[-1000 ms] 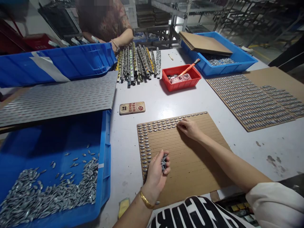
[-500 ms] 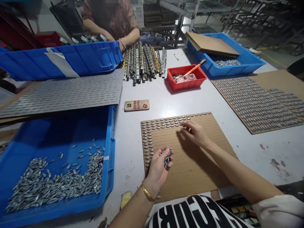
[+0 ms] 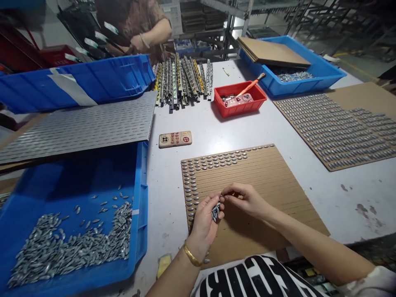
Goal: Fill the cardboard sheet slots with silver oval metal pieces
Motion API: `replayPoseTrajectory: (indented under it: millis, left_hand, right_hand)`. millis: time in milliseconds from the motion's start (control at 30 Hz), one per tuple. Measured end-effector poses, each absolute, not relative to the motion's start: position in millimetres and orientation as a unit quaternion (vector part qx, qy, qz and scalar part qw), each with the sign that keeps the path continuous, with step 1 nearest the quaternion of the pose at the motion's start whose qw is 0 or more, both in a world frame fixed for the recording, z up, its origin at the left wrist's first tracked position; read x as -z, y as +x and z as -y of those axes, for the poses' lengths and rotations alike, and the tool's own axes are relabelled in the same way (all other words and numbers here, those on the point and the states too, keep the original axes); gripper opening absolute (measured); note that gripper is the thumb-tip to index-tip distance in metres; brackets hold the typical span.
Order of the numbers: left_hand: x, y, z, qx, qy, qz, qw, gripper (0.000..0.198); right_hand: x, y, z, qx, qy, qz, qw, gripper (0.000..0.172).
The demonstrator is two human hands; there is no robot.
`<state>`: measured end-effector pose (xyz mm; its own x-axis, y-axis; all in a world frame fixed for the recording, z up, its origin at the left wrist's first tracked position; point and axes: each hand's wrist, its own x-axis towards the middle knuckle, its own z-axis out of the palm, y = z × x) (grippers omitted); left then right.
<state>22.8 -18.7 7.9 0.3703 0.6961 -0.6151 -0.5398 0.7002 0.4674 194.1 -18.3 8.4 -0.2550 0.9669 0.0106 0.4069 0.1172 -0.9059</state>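
My left hand (image 3: 204, 225) is cupped low over the left part of a grooved cardboard sheet (image 3: 262, 173), shut on a small bunch of oval silver metal studs (image 3: 215, 212). My right hand (image 3: 244, 201) reaches across, its thumb and fingertips pinched together right by that bunch. Whether they hold a stud is too small to tell. Neat rows of studs (image 3: 213, 161) line the sheet's top edge and its left edge, while the middle grooves show bare cardboard.
A blue crate (image 3: 140, 198) of loose studs stands left, under a grey studded sheet (image 3: 77, 128). Ahead lie a patterned phone (image 3: 175, 139), a red tray (image 3: 239, 101) and bundled metal strips (image 3: 182, 80). A co-worker's hand (image 3: 137, 43) works beyond them.
My right hand has moved back from the top rows of studs, down and left to the bunch in my left hand. My left hand stays nearly in place.
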Motion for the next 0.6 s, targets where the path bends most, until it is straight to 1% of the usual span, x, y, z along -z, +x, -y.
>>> replayPoseTrajectory:
  millis: [167, 233, 300, 367, 433, 533, 600]
  left_hand:
    - [-2, 24, 20, -0.377, 0.087, -0.414, 0.824, 0.019]
    - [-2, 25, 19, -0.37, 0.08, -0.427, 0.822, 0.018]
    - [-4, 24, 18, -0.353, 0.064, -0.446, 0.82, 0.021]
    - [-7, 21, 16, -0.337, 0.035, -0.458, 0.822, 0.021]
    - [-9, 18, 15, -0.339, 0.011, -0.446, 0.828, 0.017]
    - [-10, 18, 17, -0.344, -0.005, -0.417, 0.842, 0.017]
    - [-8, 20, 20, -0.319, -0.015, -0.411, 0.854, 0.017]
  right_hand:
    - [-6, 196, 24, -0.368, -0.457, 0.761, 0.276, 0.033]
    - [-7, 198, 23, -0.37, -0.452, 0.772, 0.252, 0.033]
    - [-9, 204, 21, -0.395, -0.47, 0.749, 0.25, 0.025]
    - [-10, 215, 17, -0.419, -0.513, 0.698, 0.272, 0.016]
    - [-9, 231, 10, -0.413, -0.565, 0.644, 0.309, 0.013]
    - [-2, 259, -3, -0.373, -0.621, 0.585, 0.364, 0.017]
    - [5, 273, -14, -0.372, -0.645, 0.542, 0.389, 0.021]
